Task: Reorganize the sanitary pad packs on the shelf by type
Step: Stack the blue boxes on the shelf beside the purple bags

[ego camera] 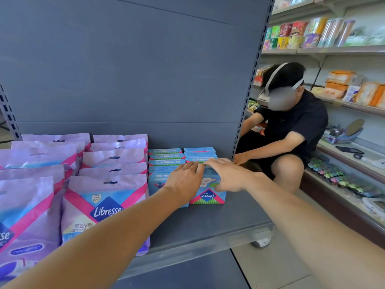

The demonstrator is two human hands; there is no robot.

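While both hands, left hand (184,180) and right hand (225,176), rest flat and uncurled on the front blue pack (208,195) beside the purple packs (106,205) on the shelf (208,222), uneven pressure could topple its row.

On the grey shelf (208,224), both hands are resting on the blue packs (164,163): the left hand (183,182) lying flat, the right hand (227,174) draping over an upside-down front pack (208,195). Purple packs (104,184) are standing left of the blue packs. A person (291,126) is crouching right of the shelf.
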